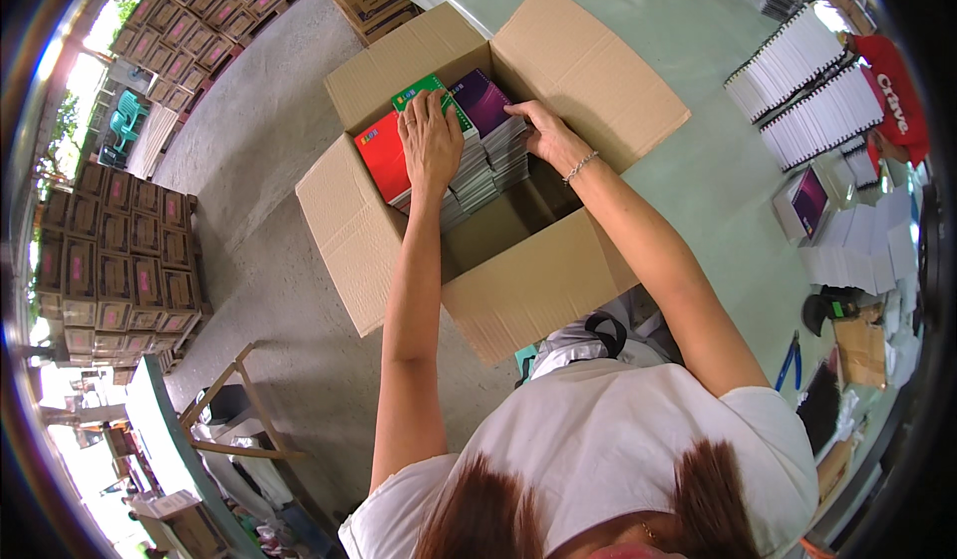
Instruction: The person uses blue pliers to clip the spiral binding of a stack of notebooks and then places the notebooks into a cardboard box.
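An uncapped cardboard box (538, 280) stands in front of me with its flaps folded outward. Inside, stacks of spiral-bound notebooks fill the far part: red notebooks (381, 155) at left, green notebooks (417, 90) in the middle, purple notebooks (480, 98) at right. My left hand (432, 140) lies palm down over the green stack, fingers stretched across its top cover. At the right edge of the purple stack, my right hand (546, 132) grips the corner; some of its fingers are hidden behind the stack. The box's near part shows bare cardboard.
The box sits beside a pale green table (668, 200). On its right are black-spined notebook stacks (797, 70), another purple-covered notebook (807, 202) and blue-handled pliers (790, 362). A person in a red shirt (894, 95) is at the far right. Cartons (120, 260) are piled at left.
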### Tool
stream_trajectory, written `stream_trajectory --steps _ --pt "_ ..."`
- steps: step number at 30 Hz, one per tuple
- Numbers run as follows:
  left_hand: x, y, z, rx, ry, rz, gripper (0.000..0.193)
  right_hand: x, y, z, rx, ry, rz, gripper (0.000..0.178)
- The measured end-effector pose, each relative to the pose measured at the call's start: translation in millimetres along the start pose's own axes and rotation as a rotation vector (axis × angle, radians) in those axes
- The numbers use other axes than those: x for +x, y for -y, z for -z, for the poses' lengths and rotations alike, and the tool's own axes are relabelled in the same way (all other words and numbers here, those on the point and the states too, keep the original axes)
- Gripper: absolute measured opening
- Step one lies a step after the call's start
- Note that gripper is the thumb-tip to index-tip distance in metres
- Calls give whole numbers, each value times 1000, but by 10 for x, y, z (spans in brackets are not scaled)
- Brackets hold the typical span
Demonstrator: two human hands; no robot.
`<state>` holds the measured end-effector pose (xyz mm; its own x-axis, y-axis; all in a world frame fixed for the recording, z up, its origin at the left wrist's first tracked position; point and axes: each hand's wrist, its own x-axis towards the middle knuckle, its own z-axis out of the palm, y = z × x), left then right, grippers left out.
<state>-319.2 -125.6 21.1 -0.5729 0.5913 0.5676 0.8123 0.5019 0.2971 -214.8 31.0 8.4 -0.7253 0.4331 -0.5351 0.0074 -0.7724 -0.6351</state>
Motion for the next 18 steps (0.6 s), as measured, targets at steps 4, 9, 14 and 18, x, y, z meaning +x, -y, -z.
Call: stream_trajectory --steps 4,9,14,18 --pt "-9 36 5 6 6 7 37 3 -36 -17 -142 -14 -53 34" --pt "16 -13 -38 2 1 3 37 168 -156 139 -583 5 145 49" --pt "2 8 -28 -3 -19 -5 37 30 -166 45 -816 -122 272 51" --pt "-22 53 -31 2 -27 -9 36 -78 -102 26 -778 -13 221 53"
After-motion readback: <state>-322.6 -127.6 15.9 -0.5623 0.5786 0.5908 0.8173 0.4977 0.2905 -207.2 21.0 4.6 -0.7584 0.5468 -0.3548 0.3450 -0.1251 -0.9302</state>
